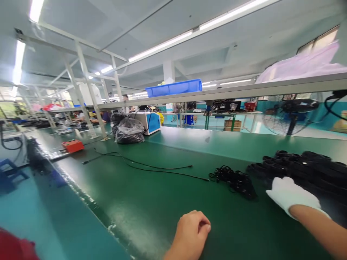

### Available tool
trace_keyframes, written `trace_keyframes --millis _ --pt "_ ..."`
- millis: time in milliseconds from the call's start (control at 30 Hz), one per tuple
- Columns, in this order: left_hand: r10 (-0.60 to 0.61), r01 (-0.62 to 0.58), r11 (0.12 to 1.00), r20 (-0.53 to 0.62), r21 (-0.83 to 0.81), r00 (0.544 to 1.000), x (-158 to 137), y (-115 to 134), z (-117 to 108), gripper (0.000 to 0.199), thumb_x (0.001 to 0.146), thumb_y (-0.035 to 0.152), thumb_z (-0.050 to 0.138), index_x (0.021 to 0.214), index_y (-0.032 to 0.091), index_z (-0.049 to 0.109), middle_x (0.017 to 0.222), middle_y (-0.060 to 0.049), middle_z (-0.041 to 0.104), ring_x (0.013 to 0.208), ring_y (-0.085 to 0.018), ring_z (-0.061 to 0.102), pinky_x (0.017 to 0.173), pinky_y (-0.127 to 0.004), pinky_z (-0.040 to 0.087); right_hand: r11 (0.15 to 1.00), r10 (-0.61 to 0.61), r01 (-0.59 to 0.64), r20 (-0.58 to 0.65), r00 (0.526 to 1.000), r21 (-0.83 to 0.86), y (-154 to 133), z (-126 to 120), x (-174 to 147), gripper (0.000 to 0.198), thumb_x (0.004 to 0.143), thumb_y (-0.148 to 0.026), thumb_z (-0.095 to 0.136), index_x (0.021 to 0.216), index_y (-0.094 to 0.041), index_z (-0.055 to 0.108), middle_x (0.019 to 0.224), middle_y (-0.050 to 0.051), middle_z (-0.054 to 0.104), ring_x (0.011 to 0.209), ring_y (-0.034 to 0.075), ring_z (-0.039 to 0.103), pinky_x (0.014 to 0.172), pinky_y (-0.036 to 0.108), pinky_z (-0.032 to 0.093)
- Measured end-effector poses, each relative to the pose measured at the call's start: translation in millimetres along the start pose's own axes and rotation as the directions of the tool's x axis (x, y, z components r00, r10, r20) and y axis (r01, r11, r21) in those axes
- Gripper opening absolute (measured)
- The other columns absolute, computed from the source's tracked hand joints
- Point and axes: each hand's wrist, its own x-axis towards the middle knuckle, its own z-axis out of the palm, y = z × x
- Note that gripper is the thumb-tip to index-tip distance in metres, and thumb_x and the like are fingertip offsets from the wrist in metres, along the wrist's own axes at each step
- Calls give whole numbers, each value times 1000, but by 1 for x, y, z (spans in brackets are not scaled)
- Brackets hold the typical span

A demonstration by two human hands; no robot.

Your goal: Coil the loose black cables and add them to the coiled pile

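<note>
My left hand is bare and held low over the green table. Its fingers are curled in, with the thumb beside them and nothing showing in the grasp. My right hand wears a white glove and lies against the front edge of a pile of black coiled bundles. Its fingertips are turned down and hidden, so I cannot see whether they grip a bundle. Between the hands, farther back, sits a tangled heap of thin black loops.
Two black cables stretch across the table. Farther back are a bagged black bundle, a blue-and-white machine and an orange box. Overhead, a shelf carries a blue tray. A fan stands behind at right.
</note>
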Motion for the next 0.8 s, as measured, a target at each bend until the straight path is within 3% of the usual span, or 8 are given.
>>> trace_keyframes --millis 167,300,333,400,500,533,633,800 --pt "-24 24 1000 -1 3 1000 -3 0 0 18 75 21 52 77 23 69 79 -1 67 73 -17 60 66 -27 42 1000 13 -12 -30 999 15 -7 -12 -7 29 84 -37 40 91 -17 59 110 23 45 95 31 57 66 43 35" --pt "-54 54 998 12 15 998 -2 1 4 17 76 22 53 80 23 69 83 -2 68 76 -18 60 68 -28 43 975 -94 115 -119 988 191 -35 -24 -53 42 86 -47 31 113 -20 50 119 20 46 94 28 57 74 41 38" --pt "-64 64 998 27 20 998 0 1 4 16 75 22 54 81 23 69 83 -2 68 77 -18 61 67 -27 44 942 -114 144 -113 987 303 -46 -21 -71 42 83 -50 36 111 -23 50 118 16 49 91 28 59 74 41 40" --pt "-81 79 996 80 34 993 8 0 3 13 76 21 56 81 21 69 77 -1 69 71 -16 62 62 -26 46 845 -232 184 34 972 503 -68 -8 -111 35 78 -53 45 99 -26 54 103 10 59 85 26 60 71 37 42" --pt "-95 84 992 128 89 987 35 -6 -9 12 82 23 56 86 18 66 74 0 67 65 -14 62 60 -25 49 695 -435 227 146 889 682 -97 24 -165 22 80 -42 41 89 -26 53 82 4 63 70 20 60 61 31 43" --pt "-99 85 989 110 123 989 48 -8 -16 14 85 25 55 89 16 65 80 -1 67 70 -14 63 65 -28 51 676 -467 258 131 874 691 -104 35 -177 19 79 -38 42 88 -26 54 79 3 63 70 19 60 61 30 42" --pt "-116 115 962 -8 249 993 95 -15 -37 24 89 31 52 107 16 57 109 -6 60 92 -18 60 79 -38 51 672 -515 478 -107 850 565 -117 57 -195 13 76 -27 45 82 -27 56 81 1 62 71 17 59 63 27 40" --pt "-154 228 887 -208 401 966 163 -23 -51 28 89 30 52 114 17 54 116 -8 56 97 -20 58 82 -41 50 690 -568 631 -275 776 355 -120 71 -190 13 73 -18 45 76 -26 55 77 -2 59 62 12 54 56 22 36"
